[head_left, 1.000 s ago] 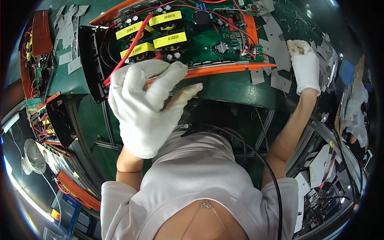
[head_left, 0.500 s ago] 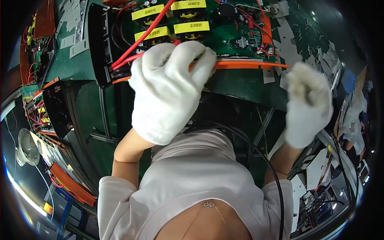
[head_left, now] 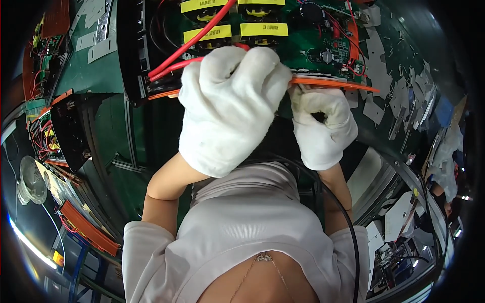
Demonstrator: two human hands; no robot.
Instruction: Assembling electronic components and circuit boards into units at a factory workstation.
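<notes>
An electronic unit with a green circuit board (head_left: 298, 40), orange side panels and a black end plate (head_left: 132, 50) lies in front of me. Blocks with yellow tops (head_left: 207, 33) sit on the board, and a thick red cable (head_left: 194, 38) crosses it. My left hand (head_left: 232, 108), in a white glove, is closed over the near orange panel (head_left: 336, 82), its fingertips hidden inside. Beside it my right hand (head_left: 323, 126), gloved too, is closed with curled fingers against the panel's outer face. What its fingertips hold, if anything, is hidden.
Flat grey plates (head_left: 376, 60) and scattered screws lie on the green bench at the right. More plates (head_left: 101, 48) lie left of the unit. Similar orange-and-black units (head_left: 65, 134) stand further left. A black cable (head_left: 343, 212) hangs across my right side.
My right hand has moved left, from beyond the panel's right end up to the panel beside my left hand. My left hand stays on the panel; the view has shifted slightly.
</notes>
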